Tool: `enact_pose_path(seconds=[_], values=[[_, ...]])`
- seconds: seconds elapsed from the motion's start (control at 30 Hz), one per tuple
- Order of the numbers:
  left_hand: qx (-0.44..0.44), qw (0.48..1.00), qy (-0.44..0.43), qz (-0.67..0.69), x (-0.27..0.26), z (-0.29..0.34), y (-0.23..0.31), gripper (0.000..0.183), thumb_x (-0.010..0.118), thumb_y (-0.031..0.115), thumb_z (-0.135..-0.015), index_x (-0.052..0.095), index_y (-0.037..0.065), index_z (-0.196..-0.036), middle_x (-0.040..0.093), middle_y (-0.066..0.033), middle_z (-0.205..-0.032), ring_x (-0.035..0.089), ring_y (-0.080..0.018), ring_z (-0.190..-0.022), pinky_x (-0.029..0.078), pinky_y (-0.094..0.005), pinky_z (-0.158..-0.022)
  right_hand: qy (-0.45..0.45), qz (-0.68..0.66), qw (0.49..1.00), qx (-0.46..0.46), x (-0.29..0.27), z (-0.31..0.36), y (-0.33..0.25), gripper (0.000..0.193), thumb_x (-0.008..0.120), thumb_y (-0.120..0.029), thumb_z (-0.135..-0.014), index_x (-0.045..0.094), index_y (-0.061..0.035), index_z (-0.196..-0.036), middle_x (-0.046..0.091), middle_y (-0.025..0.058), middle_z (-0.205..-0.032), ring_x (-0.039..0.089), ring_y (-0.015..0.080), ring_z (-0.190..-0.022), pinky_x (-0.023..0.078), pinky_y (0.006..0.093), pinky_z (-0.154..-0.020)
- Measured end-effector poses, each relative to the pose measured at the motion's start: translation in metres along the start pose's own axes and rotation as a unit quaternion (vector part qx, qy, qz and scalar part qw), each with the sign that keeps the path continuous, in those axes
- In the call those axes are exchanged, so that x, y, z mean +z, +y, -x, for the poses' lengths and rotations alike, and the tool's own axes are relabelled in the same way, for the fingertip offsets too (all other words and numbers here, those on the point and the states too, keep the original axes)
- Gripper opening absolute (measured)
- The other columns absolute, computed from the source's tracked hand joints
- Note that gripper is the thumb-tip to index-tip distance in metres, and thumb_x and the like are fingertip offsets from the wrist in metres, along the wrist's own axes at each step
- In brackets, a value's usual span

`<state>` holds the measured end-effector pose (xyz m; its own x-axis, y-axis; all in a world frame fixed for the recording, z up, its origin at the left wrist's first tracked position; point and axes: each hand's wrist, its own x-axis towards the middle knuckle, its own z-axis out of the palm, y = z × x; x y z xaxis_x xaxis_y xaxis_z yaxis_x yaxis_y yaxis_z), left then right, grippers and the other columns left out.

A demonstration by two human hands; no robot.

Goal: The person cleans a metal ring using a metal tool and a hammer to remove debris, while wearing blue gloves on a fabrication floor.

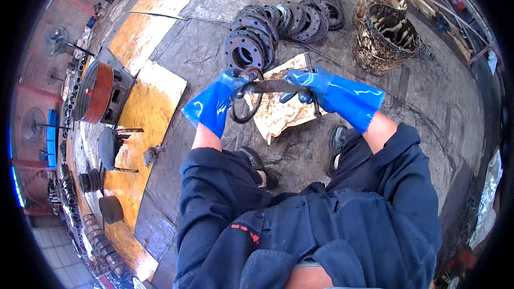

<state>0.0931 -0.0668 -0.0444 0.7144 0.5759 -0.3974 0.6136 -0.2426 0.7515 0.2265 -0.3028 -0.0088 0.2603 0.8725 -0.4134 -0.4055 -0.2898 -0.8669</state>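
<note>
Both hands wear blue rubber gloves and are held in front of me, above the floor. My left hand (233, 81) is closed at the top of a dark metal ring (245, 120), which hangs below it. A flat grey metal bar (272, 86) spans the gap between my hands, its left end against the ring. My right hand (307, 82) grips the bar's other end, where a thin dark crosspiece (316, 108) sticks out. Whether the left fingers also hold the bar is hard to see. Beneath lies a stained, crumpled pale sheet (284, 111).
Several dark flanges (245, 51) with bolt holes lie in overlapping rows beyond my hands. Two grimy buckets (375, 56) stand at the far right. On the left are a small stool (108, 147), a red-brown drum (98, 92) and yellowish boards (155, 88). My shoes (337, 147) flank the sheet.
</note>
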Motion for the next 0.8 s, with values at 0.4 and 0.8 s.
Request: enact_pose_path(seconds=[0.4, 0.8], values=[[0.045, 0.951, 0.033, 0.303, -0.038, 0.016, -0.019, 0.027, 0.059, 0.028, -0.092, 0.065, 0.007, -0.107, 0.071, -0.0108, -0.092, 0.061, -0.014, -0.06, 0.036, -0.023, -0.047, 0.171, 0.416, 0.836, -0.314, -0.004, 0.01, 0.004, 0.033, 0.056, -0.028, -0.093, 0.061, -0.0055, -0.117, 0.067, 0.0132, -0.104, 0.066, 0.0222, -0.084, 0.054, 0.0314, -0.076], [0.063, 0.95, 0.015, 0.304, -0.035, 0.029, -0.01, 0.027, 0.06, 0.029, -0.091, 0.067, 0.007, -0.105, 0.071, -0.01, -0.089, 0.059, -0.012, -0.056, 0.032, -0.023, -0.046, 0.177, 0.414, 0.834, -0.318, 0.0, 0.014, -0.001, 0.037, 0.063, -0.026, -0.087, 0.059, -0.0114, -0.121, 0.062, 0.0136, -0.115, 0.062, 0.0287, -0.104, 0.051, 0.0343, -0.087]])
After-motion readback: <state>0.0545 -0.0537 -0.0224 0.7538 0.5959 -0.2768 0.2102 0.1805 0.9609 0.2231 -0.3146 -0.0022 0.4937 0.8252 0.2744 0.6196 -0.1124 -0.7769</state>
